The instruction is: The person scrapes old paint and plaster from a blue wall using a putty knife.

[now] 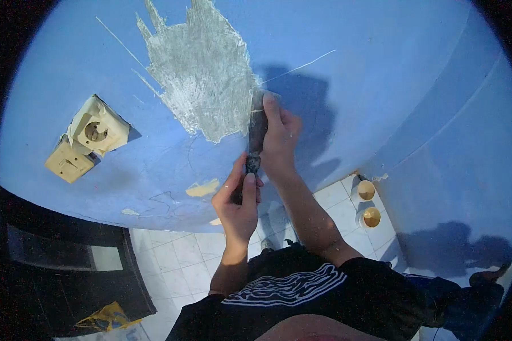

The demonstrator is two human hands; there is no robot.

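A putty knife (257, 132) is pressed flat-edged to a blue wall (375, 68), its dark blade pointing up at the right border of a bare grey patch (202, 74). My left hand (236, 207) is closed around the dark handle, below the blade. Higher up, my right hand (280, 139) grips the blade itself, with the thumb lying along its upper end. The blade's very tip is partly hidden by the thumb. Thin white scratch lines run across the paint on both sides of the patch.
A wall socket (99, 131) and a switch (70, 162) jut out at the left. Below right, two cups (371, 217) stand on the white tiled floor (182, 256). A dark piece of furniture (68, 273) is at lower left, with a yellow bag (109, 318) beside it.
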